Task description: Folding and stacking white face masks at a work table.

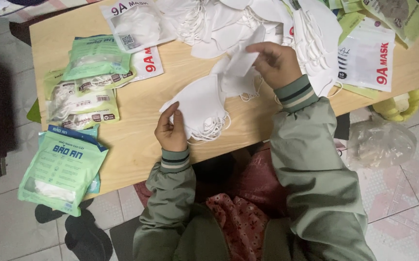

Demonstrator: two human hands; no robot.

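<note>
A person in a grey-green jacket with striped cuffs is sitting at a low, pale wooden bench (137,140), sorting white folded fabric face masks. The left hand (171,129) is gripping a stack of white masks with looped ear cords (201,107) at its lower left corner, the fingers pinching the edge while the stack is resting on the bench just in front of the person. The right hand (275,62) is holding a single white folded mask (242,60) above the bench, its fingers pressing together on the mask's right end. A loose heap of white masks (248,19) is lying across the far side of the bench. Green-and-clear sealed mask packets (91,72) are piling up at the left, a larger green packet (62,166) is overhanging the near left corner, and white printed pouches (366,60) are lying at the right.
</note>
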